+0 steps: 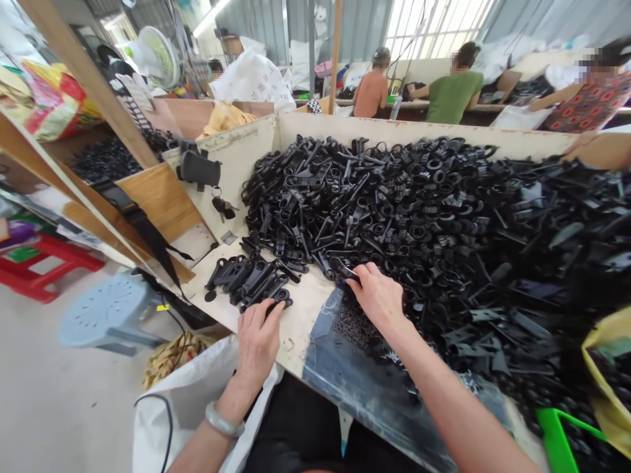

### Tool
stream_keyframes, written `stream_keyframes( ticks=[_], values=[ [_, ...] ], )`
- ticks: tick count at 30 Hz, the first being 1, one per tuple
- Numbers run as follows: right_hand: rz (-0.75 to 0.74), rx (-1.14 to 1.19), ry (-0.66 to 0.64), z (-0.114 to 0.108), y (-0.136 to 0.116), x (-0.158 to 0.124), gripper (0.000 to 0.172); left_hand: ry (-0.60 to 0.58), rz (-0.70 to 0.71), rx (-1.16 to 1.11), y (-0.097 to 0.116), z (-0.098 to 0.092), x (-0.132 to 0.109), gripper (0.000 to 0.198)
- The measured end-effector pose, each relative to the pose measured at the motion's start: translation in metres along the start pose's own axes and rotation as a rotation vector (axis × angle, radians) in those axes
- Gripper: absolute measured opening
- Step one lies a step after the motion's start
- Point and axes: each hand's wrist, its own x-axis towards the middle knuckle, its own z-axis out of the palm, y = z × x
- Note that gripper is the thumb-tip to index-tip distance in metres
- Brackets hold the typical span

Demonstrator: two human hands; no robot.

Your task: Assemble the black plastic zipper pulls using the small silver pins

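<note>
My left hand (259,335), with a pale bangle (224,420) on its wrist, is at the near edge of a small group of black plastic arm-shaped parts (254,276). Its thumb and fingertips close on the ring-shaped end of one part (282,297). My right hand (378,299) is at the front of the big heap of black plastic parts (355,197), fingers curled in a pinch. A dark piece with a thin bright edge (351,272) shows at its fingertips; its kind is unclear. Below that hand lies a pile of small dark pieces (355,323).
A pale wooden wall (444,128) bounds the heap at the back. Keys (224,205) hang at left. A white sack (182,401) is below the bench, a blue stool (106,309) left, a green bin (557,437) lower right. Several people sit working behind.
</note>
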Motion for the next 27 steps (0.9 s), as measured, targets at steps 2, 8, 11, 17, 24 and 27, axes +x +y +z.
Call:
stream_keyframes(
  ticks=[2, 8, 11, 17, 24, 27],
  values=[
    [0.002, -0.019, 0.008, -0.005, 0.005, -0.001, 0.009, 0.014, -0.051, 0.015, 0.005, -0.004, 0.003, 0.031],
    [-0.051, 0.071, 0.084, -0.033, 0.015, -0.069, 0.021, -0.107, -0.314, -0.574, 0.057, -0.024, 0.007, 0.033],
    [-0.194, 0.136, 0.099, -0.035, 0.001, -0.123, 0.026, -0.541, -0.679, -1.170, 0.101, -0.025, 0.002, 0.049],
    [-0.210, 0.377, -0.057, -0.042, 0.011, -0.186, 0.022, -0.623, -1.054, -1.509, 0.133, -0.022, -0.005, 0.059],
    [0.001, 0.255, 0.101, -0.066, 0.096, -0.132, 0.024, -0.755, -1.119, -1.611, 0.124, -0.032, 0.009, 0.053],
    [-0.003, 0.018, 0.035, -0.066, 0.100, -0.086, 0.024, -0.809, -1.150, -1.641, 0.131, -0.033, 0.012, 0.045]
  ],
)
